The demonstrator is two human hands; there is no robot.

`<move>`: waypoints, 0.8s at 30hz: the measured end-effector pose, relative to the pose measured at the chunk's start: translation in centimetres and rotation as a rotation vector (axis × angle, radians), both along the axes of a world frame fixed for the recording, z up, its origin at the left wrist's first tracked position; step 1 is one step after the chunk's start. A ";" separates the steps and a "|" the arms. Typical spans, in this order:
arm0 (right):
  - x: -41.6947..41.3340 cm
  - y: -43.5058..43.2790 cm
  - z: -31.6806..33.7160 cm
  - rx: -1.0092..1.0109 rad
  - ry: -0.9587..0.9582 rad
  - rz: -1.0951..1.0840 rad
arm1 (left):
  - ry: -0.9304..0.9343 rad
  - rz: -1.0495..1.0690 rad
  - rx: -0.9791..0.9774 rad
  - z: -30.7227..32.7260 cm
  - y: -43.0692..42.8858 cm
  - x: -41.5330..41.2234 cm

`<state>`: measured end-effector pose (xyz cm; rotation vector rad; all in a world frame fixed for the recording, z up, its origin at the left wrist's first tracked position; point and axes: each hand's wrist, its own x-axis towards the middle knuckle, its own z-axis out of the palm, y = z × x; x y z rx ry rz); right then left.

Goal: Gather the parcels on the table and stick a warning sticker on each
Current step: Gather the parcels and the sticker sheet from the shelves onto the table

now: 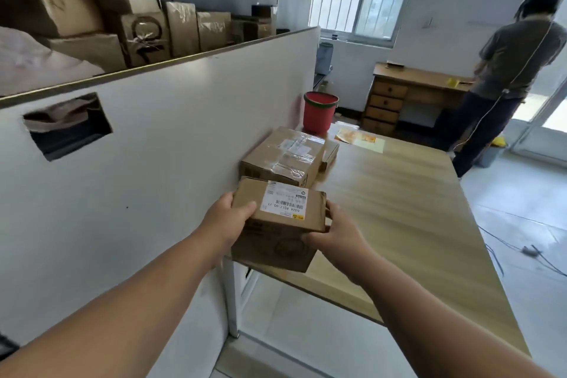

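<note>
Partition (168,147): a white panel that runs along the table's left side, with a rectangular hole cut in it.
Table (399,209): a light wood top; it is the landmark for every place below.
Person (515,70): stands beyond the table's far right corner, back turned.
Desk (395,95): wooden, with drawers, on the floor past the table's far end.
Stored boxes (184,27): brown cartons on a shelf above and left of the table, behind the partition.
Taped parcel (282,156): lies on the table at its left edge, against the partition and about midway along.
Held parcel (276,224): a cardboard box at the table's near left corner, overhanging the near edge and just beside the taped parcel; whether it rests on the top I cannot tell.
Red bucket (319,112): at the table's far left corner.
Yellow sheets (359,138): flat on the table's far end, print too blurred to read.
Left hand (227,218): grips the held parcel's left side, thumb on top.
Right hand (334,233): grips its right side, thumb across the near face.
Shipping label (283,200): white, barcoded, on the held parcel's top.
</note>
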<state>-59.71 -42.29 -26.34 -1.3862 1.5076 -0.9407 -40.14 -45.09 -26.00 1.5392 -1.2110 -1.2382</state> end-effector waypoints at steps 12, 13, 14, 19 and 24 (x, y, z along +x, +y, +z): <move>2.8 -16.2 -3.8 0.025 0.072 0.024 | -0.038 -0.025 0.054 -4.6 -16.3 3.4; 2.7 -17.1 -4.3 0.021 0.077 0.031 | -0.049 -0.018 0.048 -5.0 -17.0 3.3; 2.5 -18.0 -4.9 0.019 0.084 0.040 | -0.061 -0.005 0.043 -5.5 -17.7 3.2; 1.5 -21.1 -6.9 0.055 0.114 0.115 | -0.103 0.096 0.062 -6.8 -19.5 1.9; 0.4 -22.8 -8.3 0.104 0.164 0.227 | -0.190 0.165 0.108 -7.7 -20.4 1.3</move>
